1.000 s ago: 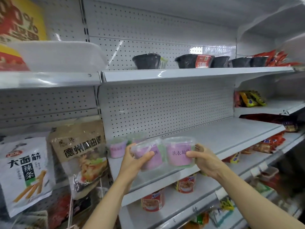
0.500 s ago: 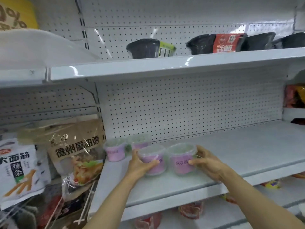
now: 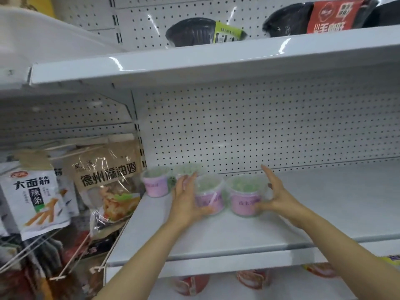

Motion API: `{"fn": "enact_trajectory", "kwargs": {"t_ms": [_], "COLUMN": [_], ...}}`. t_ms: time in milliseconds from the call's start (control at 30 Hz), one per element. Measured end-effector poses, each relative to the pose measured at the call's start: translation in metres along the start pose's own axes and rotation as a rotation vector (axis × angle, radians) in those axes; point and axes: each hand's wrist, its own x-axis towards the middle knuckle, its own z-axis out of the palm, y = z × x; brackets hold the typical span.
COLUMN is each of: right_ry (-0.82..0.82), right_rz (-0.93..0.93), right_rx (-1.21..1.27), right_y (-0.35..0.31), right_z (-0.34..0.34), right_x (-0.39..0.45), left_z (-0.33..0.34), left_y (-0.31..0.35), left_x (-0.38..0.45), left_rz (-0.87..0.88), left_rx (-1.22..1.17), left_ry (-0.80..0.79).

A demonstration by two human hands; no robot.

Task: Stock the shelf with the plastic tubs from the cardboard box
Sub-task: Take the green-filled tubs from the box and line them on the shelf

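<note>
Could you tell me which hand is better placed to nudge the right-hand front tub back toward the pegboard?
Right. The right hand is open beside the right front tub, thumb against its label. The left hand rests on the neighbouring tub, farther away.

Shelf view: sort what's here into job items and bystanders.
Job:
four purple-labelled tubs
middle shelf they stand on
left hand
right hand

Bystanders:
black bowls on the shelf above
hanging snack bags
red cups below
</note>
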Motion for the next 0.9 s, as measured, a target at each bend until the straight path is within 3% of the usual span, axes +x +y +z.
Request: {"fn": "enact_trajectory", "kwargs": {"t_ms": [133,267,533,700,900], "right_ry": [0.148,0.220,0.370,0.373,0.397], "right_rz": [-0.122,-0.103,-0.014,-0.033,-0.029], "right_rx": [-0.344,-0.351,-0.402,-0.548,-0.551], "right_y": [-0.003,0.003,0.019,0.019,0.028], "right_z": [0.022,0.010,-0.033,-0.026,-0.029], "right_x": [0.010,0.020,0.050,0.070,0.091], "left_z": [0.000,0.006,0.034,0.032,0.039], "left_y": [0.006,0.021,0.053,0.053,0.050], "left_x": [0.011,0.025,0.064,0.096,0.120], "left_rz": [0.069,0.046,0.157,0.175,0.181], "left_rx": [0.166,0.289,0.550,0.671,0.666], "left_ry": [-0.014,-0.057,-0.161,-0.225,-0.306]}}
